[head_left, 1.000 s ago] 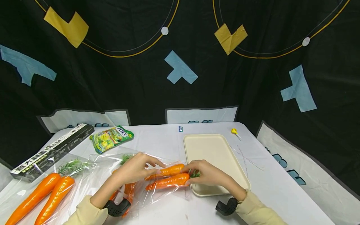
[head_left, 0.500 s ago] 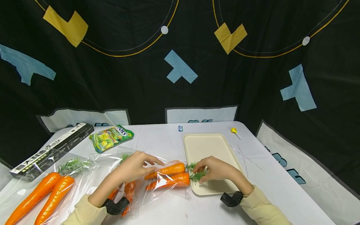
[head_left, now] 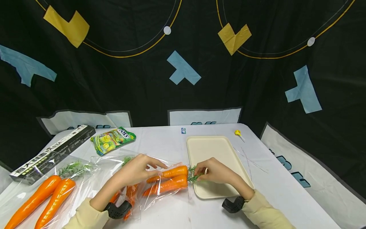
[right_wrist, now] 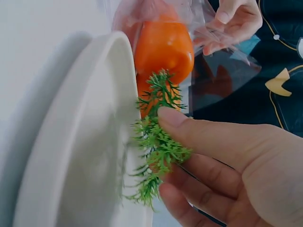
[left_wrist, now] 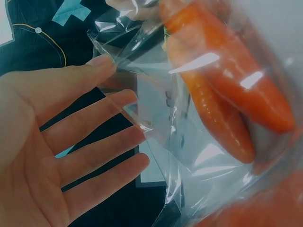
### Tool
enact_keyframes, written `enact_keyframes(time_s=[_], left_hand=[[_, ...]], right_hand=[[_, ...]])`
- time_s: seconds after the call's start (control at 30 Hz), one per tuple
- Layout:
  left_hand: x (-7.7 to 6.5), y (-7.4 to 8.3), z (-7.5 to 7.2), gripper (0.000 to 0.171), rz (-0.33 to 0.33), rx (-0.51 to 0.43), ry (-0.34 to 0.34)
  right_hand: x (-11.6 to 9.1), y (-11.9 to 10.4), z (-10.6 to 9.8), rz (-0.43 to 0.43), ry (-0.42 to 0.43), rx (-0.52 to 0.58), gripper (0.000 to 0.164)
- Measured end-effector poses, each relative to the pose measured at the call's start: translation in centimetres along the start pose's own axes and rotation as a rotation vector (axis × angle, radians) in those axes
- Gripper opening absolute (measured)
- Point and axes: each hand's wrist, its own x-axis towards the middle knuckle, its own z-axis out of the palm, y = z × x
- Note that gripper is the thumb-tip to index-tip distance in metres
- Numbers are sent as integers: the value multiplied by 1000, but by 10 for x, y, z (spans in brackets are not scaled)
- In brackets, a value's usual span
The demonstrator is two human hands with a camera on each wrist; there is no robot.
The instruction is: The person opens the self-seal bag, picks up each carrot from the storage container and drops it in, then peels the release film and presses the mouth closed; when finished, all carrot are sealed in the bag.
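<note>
Two orange carrots, a rear one and a front one, lie side by side with their tips inside a clear plastic bag. My right hand pinches the feathery green leaves of the front carrot between thumb and fingers, over the tray's left edge. My left hand is over the bag; in the left wrist view its straight, spread fingers and thumb touch the film at the bag's edge. Beneath my left forearm lie more bagged carrots, partly hidden.
A cream tray stands to the right. At the left are another clear bag with two large carrots, a black pasta box and a green snack packet. A yellow-headed pin-like item and a small blue packet lie behind.
The front carrot has slid left, deeper into the bag. My right hand first drew back right from the carrots, then moved slightly left with the leaves. My left hand has barely moved.
</note>
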Motion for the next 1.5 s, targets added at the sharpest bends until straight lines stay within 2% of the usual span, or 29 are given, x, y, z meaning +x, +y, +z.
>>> enact_keyframes(time_s=[0.4,0.67,0.9,1.07,1.27,1.5], left_hand=[[2,0,3,19,-8,-2,-1],[3,2,5,21,-16,18,-10],[3,5,2,22,-26,81,-13],[5,10,0,24,-30,106,-48],[15,16,-7,25,-36,165,-116],[36,18,-19,23,-22,246,-184]], right_hand=[[5,-6,13,27,83,28,13],[4,-9,16,43,73,28,18],[-12,-18,4,22,119,46,23],[-31,-25,9,25,102,33,19],[-44,-38,22,35,78,-29,15],[-42,-45,31,43,89,-142,16]])
